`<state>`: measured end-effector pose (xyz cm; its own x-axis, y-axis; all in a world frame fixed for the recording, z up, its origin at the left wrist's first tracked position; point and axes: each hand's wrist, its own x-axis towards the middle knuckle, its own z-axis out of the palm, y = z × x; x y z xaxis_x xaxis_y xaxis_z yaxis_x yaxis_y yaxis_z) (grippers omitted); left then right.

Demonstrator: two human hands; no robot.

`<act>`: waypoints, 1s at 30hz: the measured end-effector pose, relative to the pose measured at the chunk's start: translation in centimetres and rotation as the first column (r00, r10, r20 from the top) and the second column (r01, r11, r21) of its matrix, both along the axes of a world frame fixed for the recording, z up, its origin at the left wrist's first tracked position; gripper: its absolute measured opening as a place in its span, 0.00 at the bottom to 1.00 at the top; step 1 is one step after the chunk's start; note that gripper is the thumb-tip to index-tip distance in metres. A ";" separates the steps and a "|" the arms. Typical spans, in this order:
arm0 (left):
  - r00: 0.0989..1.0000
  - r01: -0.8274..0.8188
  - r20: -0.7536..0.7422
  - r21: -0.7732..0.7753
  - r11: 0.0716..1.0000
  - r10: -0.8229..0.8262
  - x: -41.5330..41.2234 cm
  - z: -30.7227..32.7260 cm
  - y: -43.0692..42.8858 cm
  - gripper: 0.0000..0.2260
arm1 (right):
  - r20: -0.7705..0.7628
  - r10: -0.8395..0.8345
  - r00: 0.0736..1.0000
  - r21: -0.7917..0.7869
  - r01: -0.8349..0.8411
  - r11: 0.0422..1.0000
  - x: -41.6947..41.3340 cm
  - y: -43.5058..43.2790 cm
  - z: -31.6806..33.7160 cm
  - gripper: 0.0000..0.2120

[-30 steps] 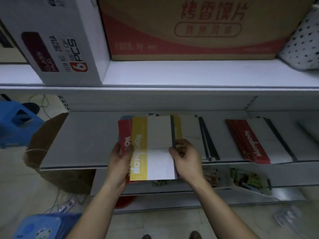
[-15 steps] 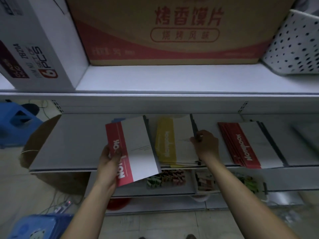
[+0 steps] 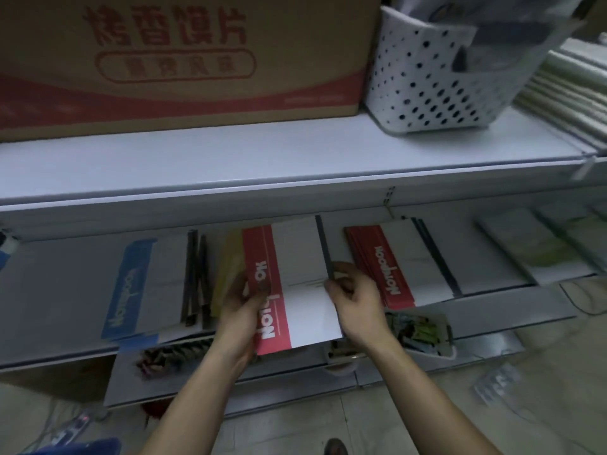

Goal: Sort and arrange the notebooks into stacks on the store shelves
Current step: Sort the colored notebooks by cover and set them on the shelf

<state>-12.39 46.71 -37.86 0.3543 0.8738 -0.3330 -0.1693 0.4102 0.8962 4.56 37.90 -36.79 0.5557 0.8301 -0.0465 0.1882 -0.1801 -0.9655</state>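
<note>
A drop of the red notebook [image 3: 297, 290] is judged possible, as it is gripped only at its side edges and juts past the front of the shelf [image 3: 59, 290]. A red band, white lettering and a dark spine are noted. It is pinched by the left hand [image 3: 241, 305] and the right hand [image 3: 356, 300], fingers curled, between the yellow stack [image 3: 230, 267] and the red stack [image 3: 387, 257].

Top shelf [image 3: 262, 159], upper frame: carton [image 3: 184, 60] at left, basket [image 3: 423, 77] right of it. Lower shelf [image 3: 59, 290], mid-frame: notebook stack [image 3: 157, 284] left, second stack [image 3: 404, 264] right of centre. Between them, loose notebook [image 3: 295, 277] overhanging the front edge, left hand [image 3: 239, 303] and right hand [image 3: 354, 297] at its sides.
</note>
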 end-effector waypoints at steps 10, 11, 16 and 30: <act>0.993 0.114 -0.030 -0.030 0.993 -0.115 9.6 -1.0 -3.2 0.11 | 0.289 -0.224 0.931 -0.247 0.299 0.922 19.0 -5.5 -1.3 0.16; 0.994 0.108 -0.029 -0.040 0.993 -0.109 10.1 -1.1 -3.5 0.10 | 0.311 -0.223 0.924 -0.262 0.309 0.914 19.9 -5.5 -1.5 0.15; 0.994 0.093 -0.049 -0.039 0.995 -0.095 11.7 -1.1 -4.7 0.10 | 0.563 -0.180 0.807 -0.298 0.401 0.866 21.6 -5.9 -2.4 0.13; 0.974 -0.081 -0.198 0.143 0.986 0.108 4.3 0.8 -1.1 0.08 | 0.675 0.233 0.700 -0.192 -0.139 0.972 7.3 -0.2 -1.5 0.19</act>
